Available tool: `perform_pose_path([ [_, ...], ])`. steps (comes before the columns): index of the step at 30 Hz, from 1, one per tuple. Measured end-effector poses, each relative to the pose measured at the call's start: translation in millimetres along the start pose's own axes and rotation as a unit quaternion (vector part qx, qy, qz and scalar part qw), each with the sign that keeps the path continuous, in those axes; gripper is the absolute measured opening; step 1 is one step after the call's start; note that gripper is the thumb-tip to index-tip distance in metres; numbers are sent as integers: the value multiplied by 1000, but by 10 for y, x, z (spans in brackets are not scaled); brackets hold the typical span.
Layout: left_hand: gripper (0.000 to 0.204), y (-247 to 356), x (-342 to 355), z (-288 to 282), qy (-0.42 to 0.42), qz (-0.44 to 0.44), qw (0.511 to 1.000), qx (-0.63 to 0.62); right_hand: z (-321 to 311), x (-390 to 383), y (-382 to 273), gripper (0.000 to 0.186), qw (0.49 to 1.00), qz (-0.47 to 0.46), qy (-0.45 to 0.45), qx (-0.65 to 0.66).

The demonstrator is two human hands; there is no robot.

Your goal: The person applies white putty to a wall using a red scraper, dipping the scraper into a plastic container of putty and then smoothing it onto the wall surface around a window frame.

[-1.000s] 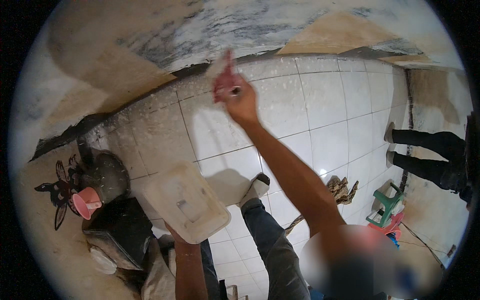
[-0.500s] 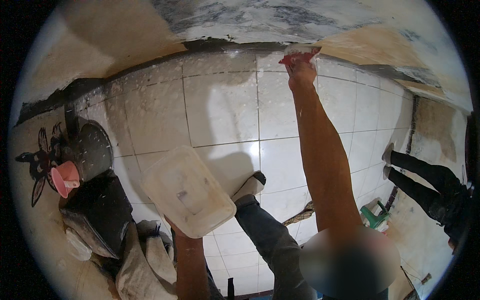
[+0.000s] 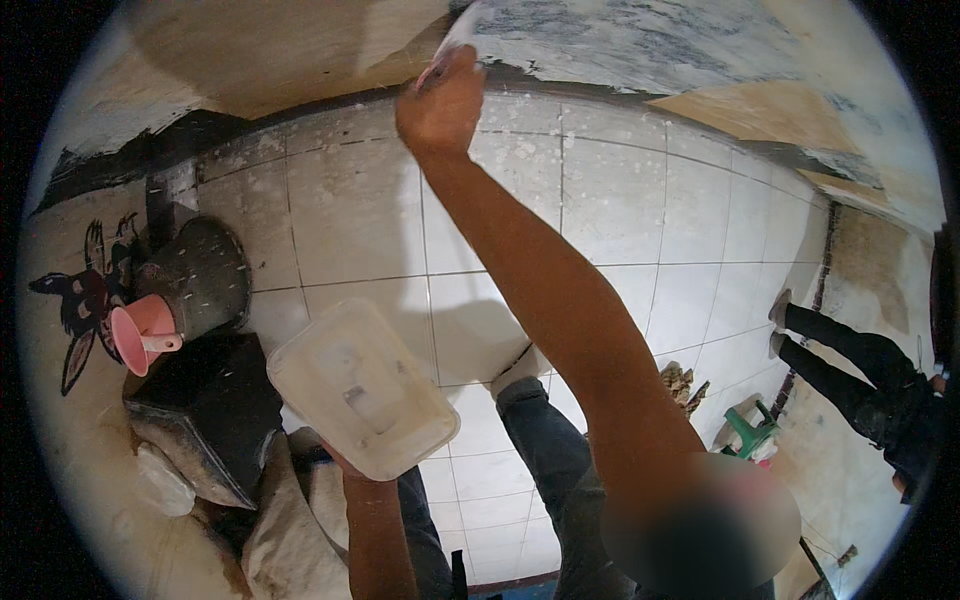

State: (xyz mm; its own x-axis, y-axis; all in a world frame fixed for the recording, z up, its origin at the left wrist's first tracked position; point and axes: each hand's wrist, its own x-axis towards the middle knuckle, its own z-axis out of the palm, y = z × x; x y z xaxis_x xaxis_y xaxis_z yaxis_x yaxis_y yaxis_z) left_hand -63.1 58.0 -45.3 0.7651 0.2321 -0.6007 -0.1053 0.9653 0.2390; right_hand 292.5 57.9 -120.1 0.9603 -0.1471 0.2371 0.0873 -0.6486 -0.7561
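Right hand (image 3: pixel 440 105) grips a scraper (image 3: pixel 452 45) at the wall, top centre; left hand (image 3: pixel 345 465) holds a white tray (image 3: pixel 362 388); wall looks part-coated.

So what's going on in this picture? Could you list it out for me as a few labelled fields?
Place: white tiled floor meeting a patchy plastered wall
Right hand: right hand raised to the wall, gripping a flat tool with a pale blade
Left hand: left hand under a pale rectangular plastic tray, holding it up
Nearby on floor: pink funnel, dark bucket, black box
Other person: dark-trousered legs at the right
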Motion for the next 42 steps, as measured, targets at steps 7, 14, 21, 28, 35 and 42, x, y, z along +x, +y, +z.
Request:
perform_pose_path([
  [7, 83, 249, -82, 4, -40, -1, 999, 4, -321, -127, 310, 18, 767, 376, -225, 468],
  [14, 86, 138, 29, 70, -57, 7, 997, -49, -750, 600, 1911, 20, 869, 249, -164, 396],
  [21, 82, 21, 73, 114, 14, -6, 998, -63, -415, 1153, 1108, 14, 967, 41, -233, 96],
  [28, 88, -111, 138, 270, 44, -56, 996, -47, -1191, -9, 417, 38, 771, 310, -359, 424],
  [35, 85, -182, 147, 200, -54, -38, 997, -45, -1403, 256, 1497, 29, 826, 357, -263, 348],
  [42, 85, -126, 222, 326, 94, -58, 990, -85, -744, 497, 1558, 19, 857, 271, -229, 375],
])
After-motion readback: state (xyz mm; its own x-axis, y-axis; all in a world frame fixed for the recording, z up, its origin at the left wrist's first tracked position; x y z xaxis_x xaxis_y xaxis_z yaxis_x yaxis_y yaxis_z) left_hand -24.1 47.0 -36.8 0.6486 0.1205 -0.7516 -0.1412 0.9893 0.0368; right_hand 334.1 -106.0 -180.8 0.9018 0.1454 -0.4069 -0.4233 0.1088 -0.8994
